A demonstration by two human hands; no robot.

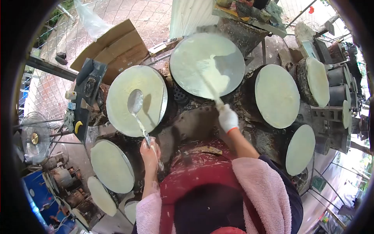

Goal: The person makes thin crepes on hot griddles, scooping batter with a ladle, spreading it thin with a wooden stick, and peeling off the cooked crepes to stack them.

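Observation:
My left hand (150, 153), bare, is wrapped round the handle of a batter-coated ladle (135, 102), whose bowl hangs over the round griddle (163, 111) at centre left. A pale sheet of batter (124, 113) covers most of that griddle. My right hand (228, 118), in a white glove, grips the handle of a spreading tool (212, 89), blurred where it reaches onto the top centre griddle (233, 64). Wet batter (191, 58) coats the left and middle of this griddle, while grey metal shows at its right.
More round griddles with pale sheets (277, 95) stand on both sides. A fan (35, 138) is at the far left, beside a narrow shelf (83, 113). Cardboard (113, 48) leans at the upper left. A loaded ledge (249, 23) juts in at the top.

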